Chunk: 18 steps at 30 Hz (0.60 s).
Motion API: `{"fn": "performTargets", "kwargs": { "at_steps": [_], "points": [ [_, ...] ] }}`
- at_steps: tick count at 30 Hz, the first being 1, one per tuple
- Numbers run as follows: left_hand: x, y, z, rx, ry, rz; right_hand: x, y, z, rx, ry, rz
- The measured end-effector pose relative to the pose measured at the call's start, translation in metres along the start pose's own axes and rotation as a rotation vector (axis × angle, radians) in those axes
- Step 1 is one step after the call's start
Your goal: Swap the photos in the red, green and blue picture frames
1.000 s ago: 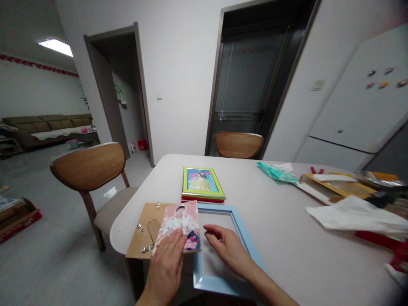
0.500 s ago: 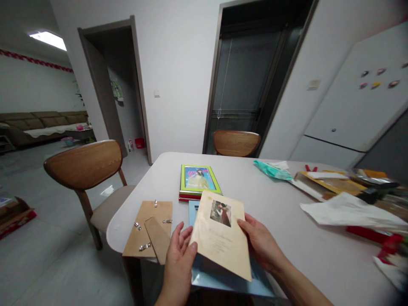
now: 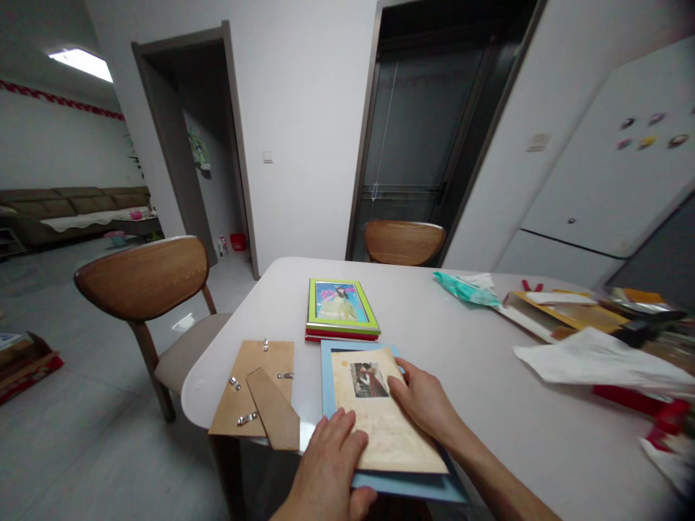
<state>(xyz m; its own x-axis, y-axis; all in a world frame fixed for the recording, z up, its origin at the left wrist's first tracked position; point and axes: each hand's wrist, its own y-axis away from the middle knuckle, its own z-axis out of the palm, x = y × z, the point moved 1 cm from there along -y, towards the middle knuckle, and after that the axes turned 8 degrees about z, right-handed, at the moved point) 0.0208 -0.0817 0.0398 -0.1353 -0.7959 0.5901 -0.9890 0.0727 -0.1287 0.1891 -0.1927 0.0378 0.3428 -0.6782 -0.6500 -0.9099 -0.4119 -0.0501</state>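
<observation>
Paper sheet point(image 3: 383, 423), cream with small photo, lies on light-blue rectangular frame point(image 3: 326, 376), pressed by left hand point(image 3: 331, 463) and right hand point(image 3: 426, 401), each grip open.

Matt paper sheet point(image 3: 385, 420) on smooth blue frame point(image 3: 326, 376), fibreboard backing point(image 3: 250, 383)

Left hand point(image 3: 331, 463): flat on the near end of the tan card point(image 3: 380, 412).
Right hand point(image 3: 426, 401): fingers on the card's right edge.
Tan card: lies on the blue frame point(image 3: 326, 376), small photo near its top.
Brown backing board point(image 3: 253, 387): just left of the blue frame.
Green frame point(image 3: 341, 305): on a red one, behind the blue frame.
Table point(image 3: 478, 405): white, papers piled on the right.
Chairs point(image 3: 144, 278): one left, one at the far end.
</observation>
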Motion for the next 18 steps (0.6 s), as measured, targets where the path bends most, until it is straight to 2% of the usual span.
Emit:
{"fn": "performTargets", "kwargs": {
  "at_steps": [3,7,9,15,18],
  "points": [
    [0.001,0.0,-0.002,-0.02,-0.055,0.011,0.002,0.002,0.005,0.087,0.191,-0.025],
    [0.003,-0.003,-0.004,-0.042,-0.097,0.04,0.005,0.002,0.011,0.183,0.307,-0.061],
    [0.004,-0.004,-0.006,-0.056,-0.102,0.019,0.007,0.005,0.01,0.143,0.292,-0.132],
    [0.003,-0.007,-0.008,-0.034,-0.105,0.003,0.024,0.026,0.0,-0.112,0.192,-0.255],
    [0.003,-0.011,-0.009,-0.006,-0.108,-0.015,0.027,0.032,0.002,-0.103,0.17,-0.278]
  ]
}}
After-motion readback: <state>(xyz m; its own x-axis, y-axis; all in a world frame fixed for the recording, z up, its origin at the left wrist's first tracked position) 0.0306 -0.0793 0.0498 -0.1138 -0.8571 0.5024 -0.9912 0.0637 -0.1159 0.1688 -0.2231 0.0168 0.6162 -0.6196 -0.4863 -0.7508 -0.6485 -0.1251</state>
